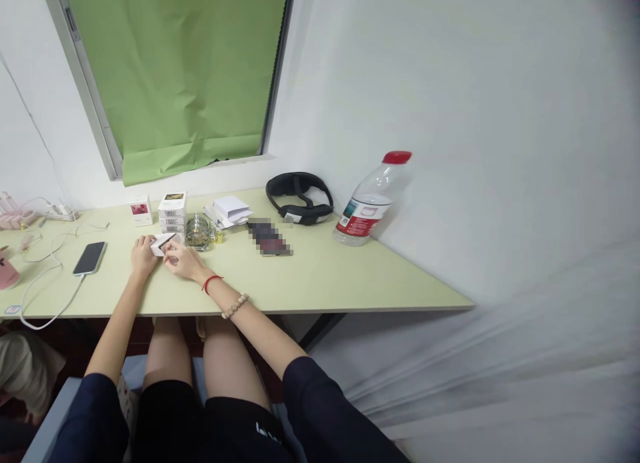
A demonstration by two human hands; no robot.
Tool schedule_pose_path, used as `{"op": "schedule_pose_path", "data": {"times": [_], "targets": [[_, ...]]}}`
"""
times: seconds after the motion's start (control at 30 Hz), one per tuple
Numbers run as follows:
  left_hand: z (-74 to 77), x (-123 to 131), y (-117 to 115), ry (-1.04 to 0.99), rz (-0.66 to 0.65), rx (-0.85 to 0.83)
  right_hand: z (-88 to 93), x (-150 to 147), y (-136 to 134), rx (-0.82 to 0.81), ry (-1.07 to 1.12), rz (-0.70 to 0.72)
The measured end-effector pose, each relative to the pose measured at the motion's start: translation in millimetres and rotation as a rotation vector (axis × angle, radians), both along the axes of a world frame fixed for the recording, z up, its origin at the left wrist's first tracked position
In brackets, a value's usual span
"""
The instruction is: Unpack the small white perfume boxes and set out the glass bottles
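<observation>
A small white box [158,245] sits low over the table between my hands. My left hand [143,255] is closed on its left side. My right hand [184,260], wearing a red cord and a beaded bracelet at the wrist, is pinched at the box's right side; what lies between the fingertips is too small to make out. A thin dark line [169,240] crosses the box top, either a slender stick or an edge. Just behind are a stack of white boxes [173,210], a glass jar [198,234] with bits inside and a tiny yellow bottle [219,237].
One white box [141,210] stands alone at the back. Folded white papers [231,210], a blurred-out phone-like slab [270,237], a black headset [301,200] and a red-capped bottle [367,206] lie rightward. A phone [90,258] with a white cable is on the left.
</observation>
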State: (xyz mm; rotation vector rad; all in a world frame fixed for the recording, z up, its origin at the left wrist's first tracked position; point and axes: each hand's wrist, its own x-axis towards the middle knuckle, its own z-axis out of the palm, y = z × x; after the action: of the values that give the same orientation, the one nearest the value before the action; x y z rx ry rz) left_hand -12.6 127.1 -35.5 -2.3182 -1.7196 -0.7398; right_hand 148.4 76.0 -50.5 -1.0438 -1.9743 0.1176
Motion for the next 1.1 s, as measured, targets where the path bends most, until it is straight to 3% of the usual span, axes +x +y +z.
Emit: {"op": "schedule_pose_path", "data": {"times": [0.27,0.63,0.87,1.1], "targets": [[3.0,0.6,-2.7,0.042,-0.004,-0.019,1.7,5.8,5.4,-0.049,0.209,-0.124],[5.8,2.3,-5.7,0.075,0.022,-0.043,6.1,7.5,2.0,-0.102,0.203,-0.141],[5.2,3.1,-7.1,0.087,0.015,-0.034,10.5,6.7,1.5,-0.212,0.033,-0.286],[3.5,2.6,-4.5,0.042,0.006,0.008,14.0,9.2,-0.7,-0.367,0.083,-0.370]]}}
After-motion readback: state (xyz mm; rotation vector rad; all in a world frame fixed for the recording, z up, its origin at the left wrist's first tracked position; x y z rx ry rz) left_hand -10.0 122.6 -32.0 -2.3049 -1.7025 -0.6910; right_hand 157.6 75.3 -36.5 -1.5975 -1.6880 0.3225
